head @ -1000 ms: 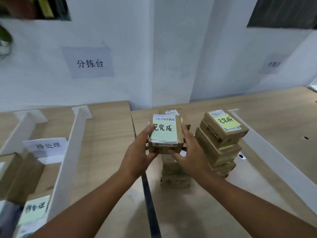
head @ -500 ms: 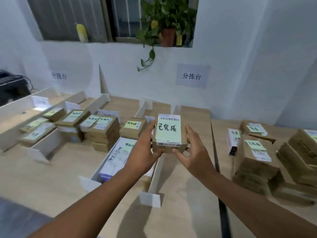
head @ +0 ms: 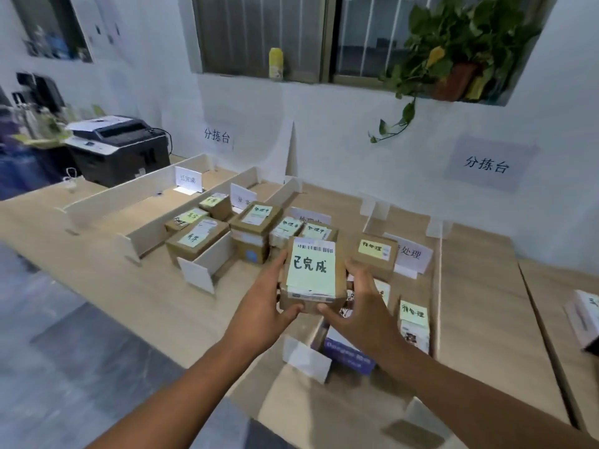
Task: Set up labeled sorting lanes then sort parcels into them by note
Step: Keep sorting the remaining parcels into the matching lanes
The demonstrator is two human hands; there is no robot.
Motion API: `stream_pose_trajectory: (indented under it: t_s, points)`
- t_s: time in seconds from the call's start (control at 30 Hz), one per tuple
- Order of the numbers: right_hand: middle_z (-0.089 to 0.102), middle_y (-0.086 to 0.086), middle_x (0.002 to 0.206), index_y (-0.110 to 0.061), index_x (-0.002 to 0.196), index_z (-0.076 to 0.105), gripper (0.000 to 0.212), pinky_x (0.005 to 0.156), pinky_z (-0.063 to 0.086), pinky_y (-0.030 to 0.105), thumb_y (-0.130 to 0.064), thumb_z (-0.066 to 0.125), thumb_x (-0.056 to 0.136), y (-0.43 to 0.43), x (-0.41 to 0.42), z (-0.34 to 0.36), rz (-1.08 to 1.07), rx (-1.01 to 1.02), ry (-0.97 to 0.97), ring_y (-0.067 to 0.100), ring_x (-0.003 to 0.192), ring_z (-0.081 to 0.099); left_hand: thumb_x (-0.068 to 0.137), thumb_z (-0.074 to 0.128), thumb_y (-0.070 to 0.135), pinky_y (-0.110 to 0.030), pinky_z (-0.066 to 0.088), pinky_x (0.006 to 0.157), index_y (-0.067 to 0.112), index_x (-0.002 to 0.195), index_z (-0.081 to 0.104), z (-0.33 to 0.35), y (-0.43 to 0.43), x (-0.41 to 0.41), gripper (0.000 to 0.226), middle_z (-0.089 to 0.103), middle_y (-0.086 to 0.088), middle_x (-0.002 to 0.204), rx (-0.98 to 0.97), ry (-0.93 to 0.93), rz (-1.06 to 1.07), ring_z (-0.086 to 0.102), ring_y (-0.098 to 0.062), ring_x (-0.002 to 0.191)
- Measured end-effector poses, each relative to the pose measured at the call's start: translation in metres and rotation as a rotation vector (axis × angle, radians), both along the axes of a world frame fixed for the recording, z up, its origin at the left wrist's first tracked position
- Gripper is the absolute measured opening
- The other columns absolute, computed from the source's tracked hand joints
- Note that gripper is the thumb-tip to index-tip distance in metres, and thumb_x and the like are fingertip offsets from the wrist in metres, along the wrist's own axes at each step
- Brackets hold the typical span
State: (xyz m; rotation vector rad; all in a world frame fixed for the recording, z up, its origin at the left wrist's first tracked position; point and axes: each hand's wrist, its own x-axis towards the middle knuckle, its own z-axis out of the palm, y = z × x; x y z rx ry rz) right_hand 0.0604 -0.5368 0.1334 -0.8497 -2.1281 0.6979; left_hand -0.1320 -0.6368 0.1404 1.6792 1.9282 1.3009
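Brown parcel (head: 312, 275) bears green note (head: 311, 270).

A matt brown cardboard parcel (head: 312, 277) bears a pale-green paper note (head: 311, 270) above the smooth wood-grain table (head: 479, 286).

White wall (head: 324, 124) fills the upper frame; a window (head: 259, 30) sits top centre — a yellow bottle (head: 276, 63) on its sill, a potted plant (head: 453, 50) upper right. A black printer (head: 120, 147) stands at left, grey floor (head: 64, 367) in the lower left.

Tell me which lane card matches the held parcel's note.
The leftmost card: it reads 已完成, like the note on the parcel; the rightmost card reads 待处理.
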Motion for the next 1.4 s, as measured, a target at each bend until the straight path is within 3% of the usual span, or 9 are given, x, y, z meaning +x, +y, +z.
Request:
stream_pose_trajectory:
  t_s: [0.13, 0.27, 0.57, 0.7, 0.83, 1.03, 1.13, 1.27, 1.4]
  points:
    - [0.043, -0.004, 0.14, -0.022, 0.148, 0.035, 0.086, 0.093, 0.055, 0.029, -0.032, 0.084, 0.078, -0.003, -0.069, -0.015, 0.027, -0.039, 0.005, 0.005, 0.122, 0.054, 0.083, 0.08, 0.023, -0.04, 0.052, 0.104, 0.046, 0.156, 0.018, -0.012, -0.003, -0.071, 0.099, 0.039, 0.021, 0.156, -0.048, -0.029, -0.025, 0.046, -0.004, 0.138]
    - [0.039, -0.011, 0.144, -0.033, 0.146, 0.032, 0.085, 0.09, 0.057, 0.037, -0.036, 0.081, 0.077, 0.005, -0.114, -0.035, -0.007, -0.085, -0.002, 0.006, 0.126, 0.054, 0.079, 0.082, 0.008, -0.044, 0.054, 0.099, 0.036, 0.156, 0.025, -0.03, 0.016, -0.118, 0.1, 0.048, 0.014, 0.15, -0.084, -0.064, -0.058, 0.053, -0.01, 0.132]
    - [0.037, -0.017, 0.14, -0.033, 0.144, 0.028, 0.084, 0.086, 0.038, -0.002, -0.045, 0.076, 0.075, 0.083, -0.226, -0.064, -0.017, -0.087, -0.06, -0.016, 0.12, 0.038, 0.08, 0.083, 0.013, -0.021, 0.054, 0.094, 0.064, 0.143, 0.017, -0.057, 0.086, -0.221, 0.104, 0.049, 0.034, 0.139, -0.127, -0.051, 0.024, 0.057, 0.004, 0.12]
    - [0.033, -0.022, 0.141, -0.042, 0.143, 0.023, 0.085, 0.083, 0.041, 0.006, -0.056, 0.07, 0.073, 0.121, -0.286, -0.061, 0.015, -0.119, -0.075, -0.011, 0.119, 0.04, 0.08, 0.083, 0.019, -0.014, 0.054, 0.089, 0.072, 0.14, 0.012, -0.044, 0.117, -0.279, 0.108, 0.04, 0.055, 0.128, -0.195, -0.039, 0.054, 0.052, 0.015, 0.12]
    - [0.033, -0.021, 0.136, -0.039, 0.141, 0.026, 0.084, 0.09, 0.037, -0.001, -0.057, 0.071, 0.073, 0.152, -0.353, -0.056, 0.094, -0.115, -0.053, -0.023, 0.122, 0.033, 0.081, 0.084, 0.023, -0.029, 0.056, 0.097, 0.064, 0.147, 0.012, -0.038, 0.135, -0.34, 0.106, 0.041, 0.036, 0.146, -0.219, -0.053, 0.138, 0.051, 0.001, 0.131]
    - [0.036, -0.012, 0.14, -0.031, 0.145, 0.029, 0.086, 0.097, 0.053, 0.03, -0.041, 0.082, 0.078, 0.164, -0.446, -0.056, 0.179, -0.141, -0.061, -0.007, 0.124, 0.042, 0.08, 0.084, 0.03, -0.006, 0.05, 0.082, 0.07, 0.141, 0.014, -0.038, 0.135, -0.427, 0.101, 0.043, 0.048, 0.132, -0.2, -0.069, 0.193, 0.052, 0.017, 0.116]
    - [0.037, -0.013, 0.138, -0.04, 0.141, 0.028, 0.085, 0.092, 0.052, 0.019, -0.04, 0.083, 0.077, 0.164, -0.498, -0.055, 0.221, -0.138, -0.045, -0.013, 0.125, 0.04, 0.08, 0.085, 0.021, -0.021, 0.055, 0.094, 0.061, 0.146, 0.02, -0.04, 0.131, -0.473, 0.1, 0.042, 0.044, 0.137, -0.195, -0.085, 0.218, 0.053, 0.006, 0.125]
    - [0.033, -0.018, 0.14, -0.041, 0.141, 0.025, 0.085, 0.096, 0.053, 0.026, -0.044, 0.082, 0.077, 0.152, -0.572, -0.055, 0.212, -0.127, -0.073, -0.006, 0.122, 0.04, 0.08, 0.085, 0.016, -0.005, 0.049, 0.086, 0.074, 0.136, 0.016, -0.043, 0.119, -0.548, 0.106, 0.039, 0.049, 0.135, -0.167, -0.066, 0.209, 0.051, 0.014, 0.121]
    - [0.032, -0.035, 0.128, -0.052, 0.135, 0.024, 0.08, 0.086, 0.044, 0.001, -0.043, 0.08, 0.078, 0.134, -0.646, -0.052, 0.212, -0.162, -0.03, -0.018, 0.122, 0.04, 0.08, 0.085, 0.022, -0.001, 0.048, 0.075, 0.062, 0.144, 0.016, -0.047, 0.11, -0.631, 0.102, 0.04, 0.025, 0.152, -0.19, -0.063, 0.195, 0.055, 0.002, 0.116]
